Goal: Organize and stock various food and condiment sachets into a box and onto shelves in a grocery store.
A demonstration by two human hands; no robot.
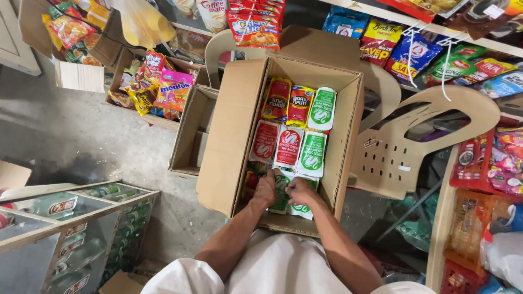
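An open cardboard box [223, 136] stands in front of me, holding rows of flat sachet packs in red, yellow and green. Both my hands reach into its near end. My left hand [265, 189] rests on a green-and-white pack [281, 190] at the near left. My right hand [301, 190] grips the top of another green-and-white pack [303, 208] beside it. Red packs [287, 146] and green packs [312, 152] fill the middle row, and the far row holds red-and-yellow packs [277, 98].
A beige plastic chair [414, 141] stands right of the box. A smaller empty carton [193, 130] sits on the left, next to a box of candy packs [163, 87]. A glass display case [71, 234] is at lower left. Shelves of snack packets [436, 49] run along the top right.
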